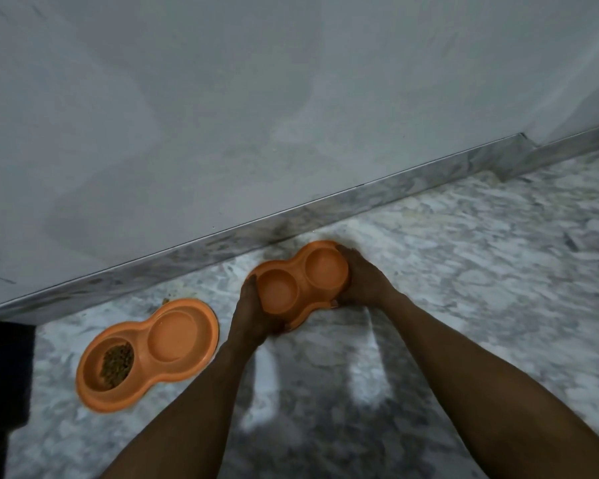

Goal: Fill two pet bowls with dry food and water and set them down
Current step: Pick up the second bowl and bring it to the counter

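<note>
Orange double bowl point(301, 281) ran near-left to far-right, its ends gripped by the left hand point(253, 314) and right hand point(363, 285).

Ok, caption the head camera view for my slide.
Left hand and right hand grip an orange plastic double bowl beside a second double bowl holding dry kibble.

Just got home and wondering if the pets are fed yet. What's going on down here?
A person grips an orange double bowl at both ends, left hand on the near end and right hand on the far end, down by the wall. Both its cups look empty. A second double bowl lies on the floor to the left, with dry food in its near cup and none in the other.
</note>
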